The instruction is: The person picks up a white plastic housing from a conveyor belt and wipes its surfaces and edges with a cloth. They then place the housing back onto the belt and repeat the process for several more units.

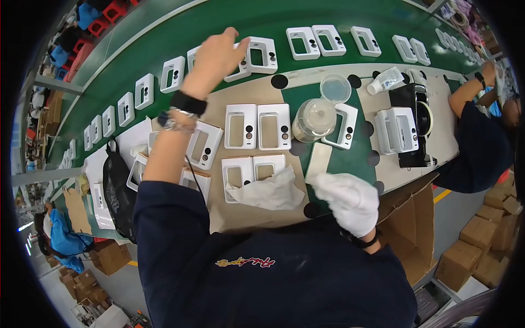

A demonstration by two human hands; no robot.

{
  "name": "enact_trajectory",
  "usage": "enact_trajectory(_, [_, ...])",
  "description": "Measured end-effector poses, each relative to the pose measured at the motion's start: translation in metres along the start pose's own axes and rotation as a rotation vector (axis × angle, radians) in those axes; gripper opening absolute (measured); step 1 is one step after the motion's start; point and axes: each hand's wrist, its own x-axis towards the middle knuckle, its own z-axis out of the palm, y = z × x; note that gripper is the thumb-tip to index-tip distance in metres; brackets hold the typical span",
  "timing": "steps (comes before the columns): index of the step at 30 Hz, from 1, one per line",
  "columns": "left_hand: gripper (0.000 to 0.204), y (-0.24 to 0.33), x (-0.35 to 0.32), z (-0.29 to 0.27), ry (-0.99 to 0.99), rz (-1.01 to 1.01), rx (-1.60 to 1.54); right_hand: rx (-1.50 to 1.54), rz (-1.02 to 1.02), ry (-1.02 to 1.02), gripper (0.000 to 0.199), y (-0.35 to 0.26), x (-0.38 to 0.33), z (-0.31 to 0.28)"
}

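My left hand (216, 57), bare with a dark band and bracelet at the wrist, reaches over the green conveyor with thumb and fingers apart. Below its fingers, one white plastic housing (238, 72) is partly covered; another white housing (262, 54) stands just to its right. My right hand (350, 201), in a white glove, is closed low on the right of the worktable. Its fingertips meet the lower end of a cream rectangular block (319, 162); whatever lies inside the fingers is hidden. Left of the glove, a crumpled white cloth (268, 190) partly covers two housings.
A clear jar (315, 120) with a round lid stands beside a shallow clear dish (335, 88). Several housings (240, 127) lie on the worktable, more along the conveyor (213, 19). A white tube (385, 80), stacked housings (396, 130), black mesh bag (117, 188) and open carton (413, 229) surround me. Co-workers sit either side.
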Motion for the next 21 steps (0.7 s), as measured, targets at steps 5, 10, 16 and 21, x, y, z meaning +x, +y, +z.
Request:
enact_trajectory(5, [0.023,-0.015,-0.003,0.025,-0.088,0.461,0.011,0.028,0.270,0.079,0.037,-0.005,0.001,0.005])
enact_trajectory(10, [0.019,0.004,0.005,0.045,-0.044,0.549,-0.018,0.022,0.117,0.001,0.035,-0.020,0.011,0.020])
enact_trajectory(16, [0.020,-0.103,0.026,0.022,0.300,0.159,-0.024,0.222,0.339,0.173,0.028,-0.024,-0.018,0.003])
enact_trajectory(21, [0.025,-0.125,0.019,0.036,-0.116,-0.042,0.072,0.545,0.386,0.230,0.020,-0.014,-0.014,0.004])
